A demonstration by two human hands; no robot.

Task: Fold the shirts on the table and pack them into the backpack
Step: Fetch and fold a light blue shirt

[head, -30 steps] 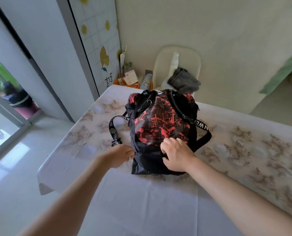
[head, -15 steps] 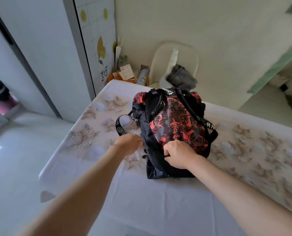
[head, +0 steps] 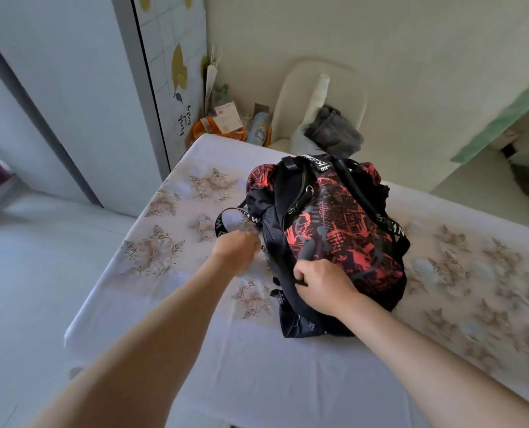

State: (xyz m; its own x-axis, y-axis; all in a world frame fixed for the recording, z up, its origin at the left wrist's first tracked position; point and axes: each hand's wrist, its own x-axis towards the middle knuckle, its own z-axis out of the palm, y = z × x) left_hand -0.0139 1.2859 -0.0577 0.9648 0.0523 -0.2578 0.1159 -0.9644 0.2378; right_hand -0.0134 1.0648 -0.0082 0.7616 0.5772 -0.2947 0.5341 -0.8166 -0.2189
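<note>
Counter (head: pixel 241 366): covered by a white cloth with a beige flower print, spread under the black-and-red printed fabric backpack (head: pixel 334 230) and out past it on every side.
Left hand (head: pixel 237 251): at the backpack's left edge, fingers curled in. Blur hides them, so I cannot tell whether they grip anything.
Strap loop (head: pixel 219 225): black webbing with white letters, lying on the cloth just left of the backpack.
Backpack: lies bulging on the counter with its lettered top handle at the far end. Zip pulls show on the black panel left of the red print.
Right hand (head: pixel 322 287): on the backpack's near end, fingers curled tight round a bit of its black fabric.
Chair (head: pixel 322 84): cream with a rounded back, just beyond the backpack's far end, with a crumpled grey cloth (head: pixel 334 132) on its seat.
</note>
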